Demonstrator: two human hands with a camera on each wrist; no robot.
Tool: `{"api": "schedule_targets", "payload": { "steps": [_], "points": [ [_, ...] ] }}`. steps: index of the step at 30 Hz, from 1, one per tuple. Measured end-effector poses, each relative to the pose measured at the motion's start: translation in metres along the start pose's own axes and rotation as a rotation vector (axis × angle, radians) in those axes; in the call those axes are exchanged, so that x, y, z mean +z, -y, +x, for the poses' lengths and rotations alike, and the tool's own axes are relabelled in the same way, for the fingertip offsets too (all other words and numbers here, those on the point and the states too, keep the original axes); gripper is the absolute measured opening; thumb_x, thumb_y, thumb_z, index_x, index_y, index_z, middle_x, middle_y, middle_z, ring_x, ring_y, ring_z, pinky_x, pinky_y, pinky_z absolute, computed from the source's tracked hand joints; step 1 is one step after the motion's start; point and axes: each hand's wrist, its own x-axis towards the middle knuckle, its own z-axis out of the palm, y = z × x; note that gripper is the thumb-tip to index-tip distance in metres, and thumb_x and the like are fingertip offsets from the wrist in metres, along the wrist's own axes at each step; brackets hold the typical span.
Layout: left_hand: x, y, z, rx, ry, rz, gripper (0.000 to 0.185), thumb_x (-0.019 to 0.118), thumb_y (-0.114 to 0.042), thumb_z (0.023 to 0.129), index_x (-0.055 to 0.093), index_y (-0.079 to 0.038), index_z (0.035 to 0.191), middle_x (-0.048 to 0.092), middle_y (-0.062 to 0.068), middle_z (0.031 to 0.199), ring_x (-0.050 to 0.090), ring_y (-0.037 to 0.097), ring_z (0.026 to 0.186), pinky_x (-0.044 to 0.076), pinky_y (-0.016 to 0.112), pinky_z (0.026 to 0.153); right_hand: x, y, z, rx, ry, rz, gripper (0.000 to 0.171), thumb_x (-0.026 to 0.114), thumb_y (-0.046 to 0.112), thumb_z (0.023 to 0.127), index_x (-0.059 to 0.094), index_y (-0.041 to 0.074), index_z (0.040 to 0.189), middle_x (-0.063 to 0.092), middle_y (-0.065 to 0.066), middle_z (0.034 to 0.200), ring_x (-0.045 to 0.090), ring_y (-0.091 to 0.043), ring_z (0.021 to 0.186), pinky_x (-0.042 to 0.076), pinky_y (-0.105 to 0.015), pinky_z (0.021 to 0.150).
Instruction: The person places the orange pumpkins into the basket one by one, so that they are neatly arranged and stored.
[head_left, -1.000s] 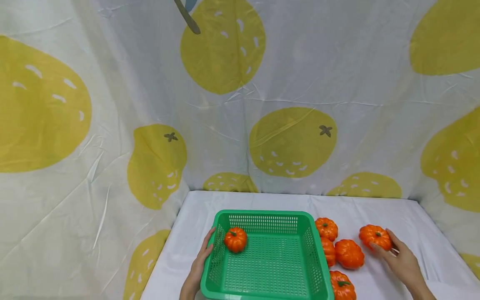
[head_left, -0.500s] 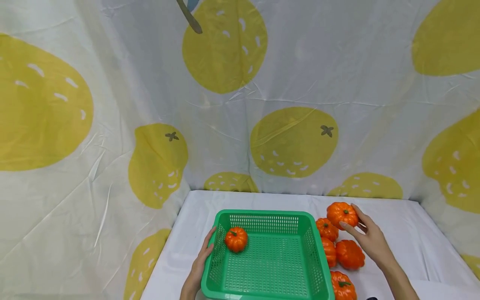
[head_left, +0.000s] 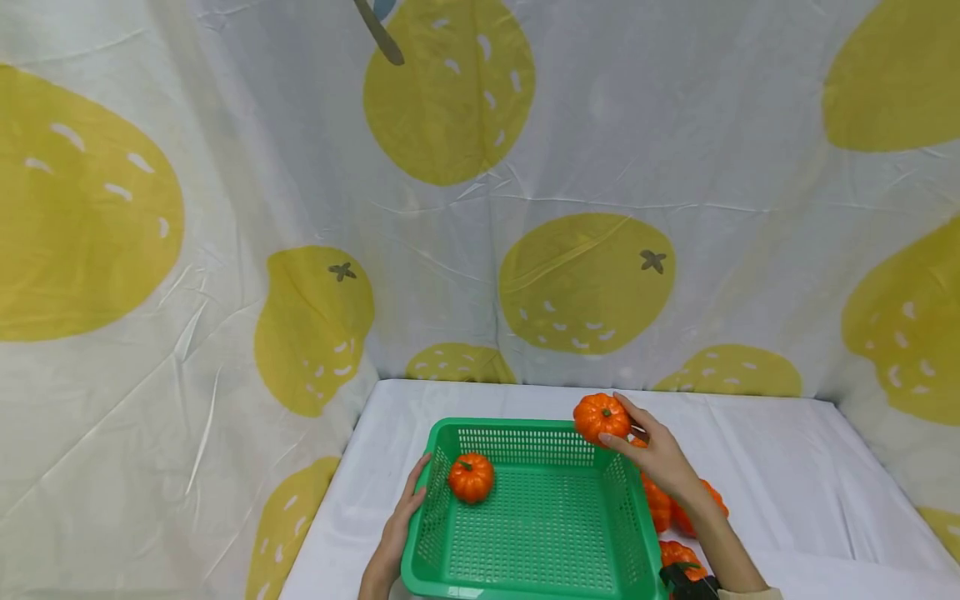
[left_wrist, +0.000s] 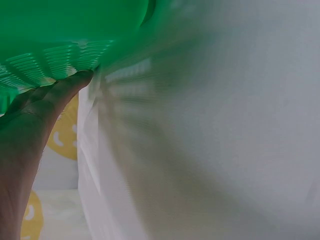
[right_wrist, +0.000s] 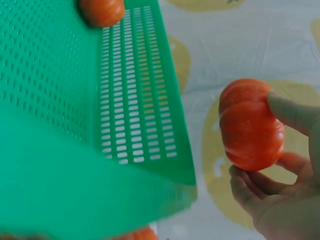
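A small orange pumpkin (head_left: 602,419) is pinched between the thumb and fingers of my right hand (head_left: 660,458), held up at the far right corner of the green plastic basket (head_left: 517,593). In the right wrist view this pumpkin (right_wrist: 251,125) is off the basket's rim, with the thumb on one side and fingers below. Another pumpkin (head_left: 471,478) sits inside the basket by its left wall. My left hand (head_left: 393,533) rests against the outside of that wall with its fingers extended; the left wrist view shows the hand (left_wrist: 37,120) touching the slotted side.
More orange pumpkins (head_left: 657,502) lie on the white-covered table (head_left: 795,500) along the basket's right side, partly hidden by my right forearm. A lemon-print curtain (head_left: 585,167) hangs behind the table and at both sides.
My right hand has lifted a pumpkin from the table at the right and carried it left, over the other pumpkins, to the basket's far right corner. The left hand and basket stay put.
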Motion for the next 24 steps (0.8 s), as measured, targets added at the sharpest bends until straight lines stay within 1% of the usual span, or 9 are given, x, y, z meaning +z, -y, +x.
{"api": "schedule_targets", "payload": {
  "steps": [3,7,10,12,14,16,20,22,24],
  "points": [
    [0.001,0.000,0.001,-0.002,-0.007,0.006,0.053,0.026,-0.044,0.113,0.016,-0.039,0.166,0.002,0.002,0.176,0.004,0.033,0.159,0.015,0.056,0.122,0.009,0.002,0.004,-0.028,0.019,0.002,0.078,0.071,0.030,0.100,0.030,0.013,0.164,0.033,-0.025,0.166,0.049,-0.051,0.139,0.056,-0.039,0.099],
    [0.001,0.000,0.001,0.002,-0.006,0.005,0.054,0.026,-0.044,0.113,0.015,-0.038,0.166,0.002,0.002,0.176,0.003,0.033,0.159,0.014,0.059,0.122,0.020,0.003,0.009,-0.041,0.046,0.015,0.078,0.073,0.029,0.098,0.032,0.013,0.163,0.037,-0.023,0.164,0.053,-0.046,0.136,0.053,-0.025,0.093],
    [0.001,-0.001,0.001,0.006,-0.003,0.001,0.054,0.025,-0.043,0.114,0.015,-0.038,0.166,0.001,0.002,0.176,0.003,0.034,0.159,0.014,0.057,0.122,0.028,0.005,0.010,-0.047,0.066,0.022,0.078,0.074,0.029,0.097,0.034,0.012,0.162,0.037,-0.024,0.164,0.054,-0.045,0.136,0.055,-0.031,0.096],
    [0.001,-0.001,0.000,0.009,-0.002,-0.003,0.053,0.025,-0.042,0.114,0.015,-0.038,0.166,0.002,0.001,0.176,0.003,0.033,0.159,0.015,0.055,0.123,0.033,0.006,0.011,-0.050,0.078,0.028,0.078,0.074,0.029,0.097,0.035,0.012,0.162,0.037,-0.024,0.164,0.054,-0.045,0.136,0.056,-0.041,0.099],
    [0.001,-0.001,0.000,0.010,0.002,-0.009,0.053,0.025,-0.042,0.114,0.015,-0.038,0.166,0.002,0.001,0.176,0.004,0.032,0.159,0.017,0.053,0.122,0.037,0.006,0.012,-0.058,0.093,0.031,0.078,0.075,0.029,0.096,0.036,0.011,0.161,0.037,-0.025,0.163,0.054,-0.046,0.136,0.054,-0.049,0.102],
    [0.000,-0.001,-0.001,0.009,0.005,-0.014,0.053,0.025,-0.042,0.114,0.015,-0.038,0.166,0.002,0.001,0.176,0.005,0.032,0.159,0.018,0.050,0.122,0.042,0.005,0.014,-0.077,0.110,0.030,0.077,0.076,0.029,0.096,0.038,0.008,0.160,0.039,-0.026,0.162,0.054,-0.047,0.136,0.052,-0.054,0.103],
    [0.000,-0.001,-0.001,0.009,0.008,-0.011,0.053,0.025,-0.041,0.114,0.015,-0.038,0.166,0.002,0.001,0.176,0.006,0.031,0.158,0.020,0.048,0.122,0.051,0.003,0.016,-0.108,0.133,0.023,0.077,0.079,0.027,0.093,0.042,0.006,0.158,0.046,-0.027,0.157,0.057,-0.046,0.133,0.054,-0.052,0.102],
    [0.000,-0.001,-0.001,0.009,0.010,-0.011,0.053,0.025,-0.041,0.114,0.015,-0.038,0.166,0.002,0.001,0.176,0.005,0.032,0.158,0.019,0.048,0.122,0.055,0.001,0.017,-0.104,0.150,0.017,0.078,0.080,0.029,0.092,0.044,0.007,0.157,0.049,-0.025,0.156,0.058,-0.044,0.133,0.055,-0.050,0.101],
    [0.000,-0.001,-0.001,0.010,0.012,-0.012,0.053,0.024,-0.041,0.114,0.014,-0.038,0.166,0.002,0.001,0.176,0.005,0.032,0.158,0.019,0.049,0.122,0.059,0.000,0.018,-0.087,0.169,0.007,0.079,0.081,0.031,0.090,0.045,0.009,0.157,0.050,-0.022,0.156,0.058,-0.042,0.133,0.055,-0.050,0.101]
  ]
}}
